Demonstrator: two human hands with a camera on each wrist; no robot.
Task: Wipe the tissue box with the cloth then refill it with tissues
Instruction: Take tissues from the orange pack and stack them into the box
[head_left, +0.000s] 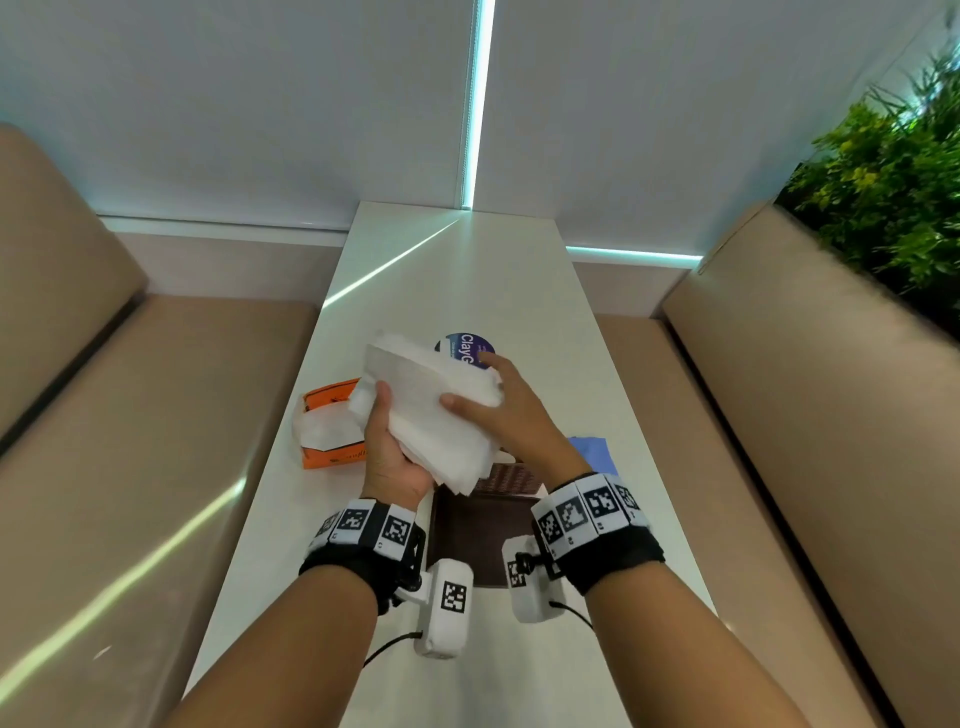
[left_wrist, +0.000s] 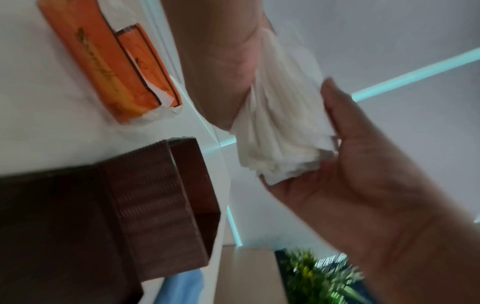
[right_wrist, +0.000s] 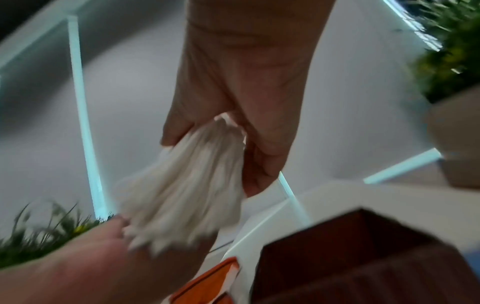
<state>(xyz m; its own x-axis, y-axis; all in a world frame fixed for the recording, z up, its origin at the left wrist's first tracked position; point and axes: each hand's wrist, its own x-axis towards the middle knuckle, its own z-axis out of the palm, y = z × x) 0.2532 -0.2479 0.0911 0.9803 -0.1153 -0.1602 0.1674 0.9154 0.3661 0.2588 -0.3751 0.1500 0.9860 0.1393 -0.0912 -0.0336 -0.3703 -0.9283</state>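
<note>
Both hands hold a thick stack of white tissues (head_left: 428, 410) in the air above the middle of the white surface (head_left: 613, 467). The left hand (head_left: 392, 457) cups the stack from below, its thumb curled up over the near-left side. The right hand (head_left: 511, 415) grips the right side, thumb across the top and the other fingers (head_left: 491, 359) reaching round the far edge. Two hands make sense here: a loose stack sags and fans out unless both sides are squeezed, and the wrist views show the sheets splaying at the free end.

The brown tissue box (head_left: 480, 530) sits directly below the stack, toward the near edge of the surface, its top open and its inside dark, apparently empty. Holding the stack over it looks like lining up for the refill.

The torn orange tissue packet (head_left: 332, 431) lies to the left, near the left edge, its wrapper slack as if emptied. The blue cloth (head_left: 592, 452) lies to the right of the box, set aside, which suggests the wiping is finished. A round purple sticker (head_left: 467, 345) shows on the surface beyond the hands.
</note>
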